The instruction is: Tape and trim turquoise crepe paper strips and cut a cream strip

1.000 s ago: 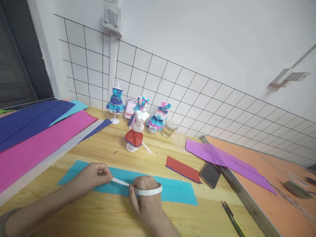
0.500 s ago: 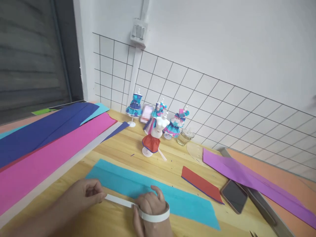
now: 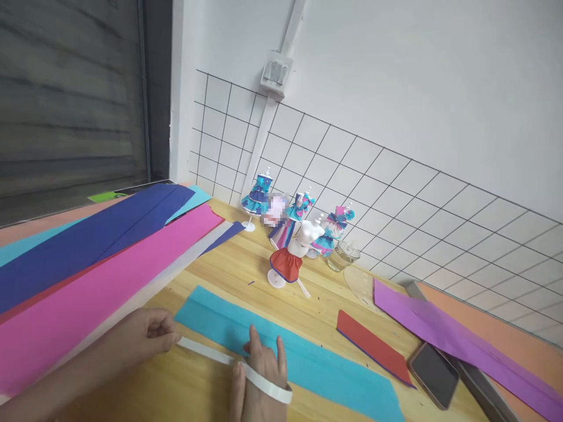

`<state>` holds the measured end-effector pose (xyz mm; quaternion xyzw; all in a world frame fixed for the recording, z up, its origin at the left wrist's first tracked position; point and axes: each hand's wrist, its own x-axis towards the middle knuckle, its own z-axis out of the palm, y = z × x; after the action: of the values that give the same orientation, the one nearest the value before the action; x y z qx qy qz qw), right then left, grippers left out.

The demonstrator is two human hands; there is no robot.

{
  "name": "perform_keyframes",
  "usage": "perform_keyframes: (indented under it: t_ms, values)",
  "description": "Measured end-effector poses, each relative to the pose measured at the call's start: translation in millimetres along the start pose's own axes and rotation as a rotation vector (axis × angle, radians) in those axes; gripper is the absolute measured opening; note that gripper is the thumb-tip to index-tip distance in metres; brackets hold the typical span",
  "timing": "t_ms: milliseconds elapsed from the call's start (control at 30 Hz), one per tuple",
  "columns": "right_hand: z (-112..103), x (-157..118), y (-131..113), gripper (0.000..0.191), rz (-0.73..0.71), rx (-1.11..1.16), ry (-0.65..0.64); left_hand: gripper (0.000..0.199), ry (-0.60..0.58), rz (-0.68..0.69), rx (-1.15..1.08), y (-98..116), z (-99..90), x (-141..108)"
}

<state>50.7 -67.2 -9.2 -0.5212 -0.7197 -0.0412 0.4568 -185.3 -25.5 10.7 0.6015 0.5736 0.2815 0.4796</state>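
Note:
A narrow white strip of tape [image 3: 204,351] stretches between my two hands, just above the table in front of a turquoise strip of crepe paper [image 3: 308,363]. My left hand [image 3: 153,331] pinches its left end between thumb and fingertips. At the other end, my right hand [image 3: 264,366] has its thumb against the strip, with a couple of fingers raised over the turquoise paper. A white band, seemingly the same tape, loops around the back of this hand; its underside is hidden.
Beyond the paper stands a small white mannequin [image 3: 303,234] in a red skirt, with several dressed mannequins and a glass [image 3: 343,256] behind. Right lie a red paper piece [image 3: 373,349], a phone [image 3: 434,375] and purple paper [image 3: 457,334]. Pink paper [image 3: 109,281] and blue paper [image 3: 101,228] spread left.
My right hand has opened its fingers more, and the index finger now points up over the turquoise paper. My left hand keeps its pinch on the strip. The view has shifted slightly.

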Motion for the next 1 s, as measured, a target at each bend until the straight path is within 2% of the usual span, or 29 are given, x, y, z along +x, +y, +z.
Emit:
perform_keyframes:
  t_ms: [167, 233, 267, 400, 667, 767, 1000]
  values:
    - [6.0, 1.5, -22.6, 0.021, 0.198, 0.174, 0.070, 0.024, -0.015, 0.009, 0.021, 5.1, -3.7, 7.4]
    - [6.4, 1.9, -31.3, 0.009, 0.301, 0.253, 0.072, 0.024, -0.024, 0.015, 0.057, 6.2, -7.6, 14.0]
    - [6.6, 2.5, -33.9, 0.010, 0.327, 0.279, 0.056, 0.025, -0.020, 0.021, 0.075, 6.3, -9.9, 17.8]
    - [8.2, 6.8, -32.6, 0.019, 0.278, 0.206, -0.018, 0.026, 0.006, 0.039, 0.086, 3.6, -19.3, 32.1]
    - [19.7, 8.8, -14.1, 0.027, 0.086, -0.251, -0.152, 0.012, -0.037, -0.038, 0.067, -5.6, -31.6, 38.3]
    - [24.1, 6.2, -9.2, 0.031, 0.060, -0.363, -0.195, 0.010, -0.041, -0.094, 0.074, -5.0, -32.7, 37.6]
    - [26.8, 4.2, -4.6, 0.035, 0.046, -0.508, -0.246, 0.010, -0.010, -0.110, 0.096, -7.1, -30.1, 40.2]
